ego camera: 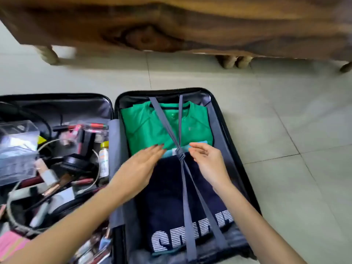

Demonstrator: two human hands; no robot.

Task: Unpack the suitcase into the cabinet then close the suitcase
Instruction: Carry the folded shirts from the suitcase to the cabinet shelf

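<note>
A black suitcase [226, 119] lies open flat on the tiled floor. Its right half holds a folded green shirt [144, 126] and, nearer me, a navy garment [165, 197] with white lettering. Grey crossed straps [185, 189] run over the clothes and meet at a buckle [180, 154]. My left hand [142, 164] lies flat with straight fingers on the clothes just left of the buckle. My right hand [206, 159] hovers just right of the buckle, fingers relaxed and loosely bent, holding nothing. The wooden cabinet [171, 21] stands beyond the suitcase.
The suitcase's left half [57, 103] is full of loose small items: clear plastic boxes [17, 141], cosmetics, brushes, a small bottle [103, 159] and cables. The cabinet's short legs [234, 61] stand on pale floor tiles [285, 111], with open floor to the right of the suitcase.
</note>
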